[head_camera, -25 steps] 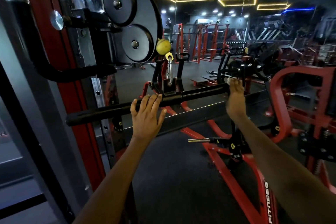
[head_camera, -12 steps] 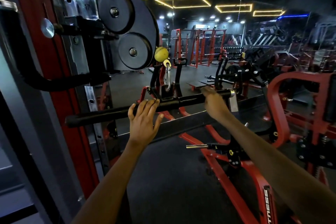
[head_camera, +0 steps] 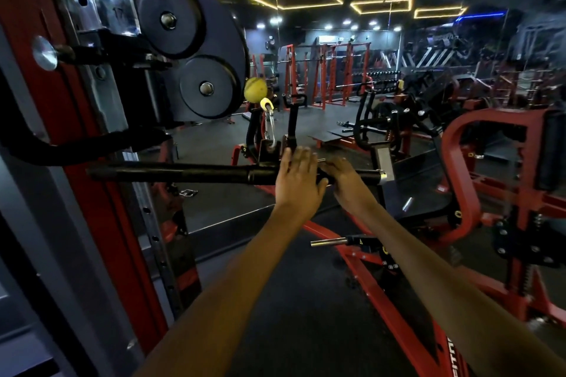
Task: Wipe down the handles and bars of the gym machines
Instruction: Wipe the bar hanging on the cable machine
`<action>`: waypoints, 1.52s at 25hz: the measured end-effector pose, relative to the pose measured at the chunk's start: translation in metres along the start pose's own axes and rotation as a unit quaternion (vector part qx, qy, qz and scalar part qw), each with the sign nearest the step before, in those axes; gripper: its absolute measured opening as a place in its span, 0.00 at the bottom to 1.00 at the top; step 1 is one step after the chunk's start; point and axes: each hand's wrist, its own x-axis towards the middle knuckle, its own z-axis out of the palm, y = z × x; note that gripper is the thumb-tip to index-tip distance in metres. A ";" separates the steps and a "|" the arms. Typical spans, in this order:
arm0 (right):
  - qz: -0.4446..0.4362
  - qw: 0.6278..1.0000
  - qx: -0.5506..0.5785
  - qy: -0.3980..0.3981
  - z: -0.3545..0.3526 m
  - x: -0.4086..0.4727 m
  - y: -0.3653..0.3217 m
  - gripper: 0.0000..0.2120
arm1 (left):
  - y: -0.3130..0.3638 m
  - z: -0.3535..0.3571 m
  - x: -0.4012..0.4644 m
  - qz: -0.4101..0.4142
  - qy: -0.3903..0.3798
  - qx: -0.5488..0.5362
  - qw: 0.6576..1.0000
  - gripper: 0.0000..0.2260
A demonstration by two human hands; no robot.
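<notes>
A long black bar [head_camera: 183, 174] hangs level from a carabiner [head_camera: 269, 129] on the cable machine, and its right end carries a silver cap. My left hand [head_camera: 298, 184] lies over the bar just right of its middle, fingers draped across the top and thumb underneath. My right hand [head_camera: 347, 176] is closed around the bar right beside it, a little short of the right end. The two hands almost touch. I see no cloth in either hand.
A red upright with two black pulley wheels [head_camera: 193, 49] and a curved black handle [head_camera: 76, 147] stands at the left. A yellow ball [head_camera: 255, 89] sits above the carabiner. Red machine frames [head_camera: 459, 162] and a chrome peg [head_camera: 329, 242] lie to the right and below.
My left hand has slid right along the bar from its left half to its middle. My right hand has come left from the bar's right end, so the hands are now side by side.
</notes>
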 end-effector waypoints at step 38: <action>0.069 0.977 0.170 0.110 0.078 -0.072 0.047 0.33 | 0.012 0.032 -0.023 -0.131 -0.042 0.116 0.984 0.40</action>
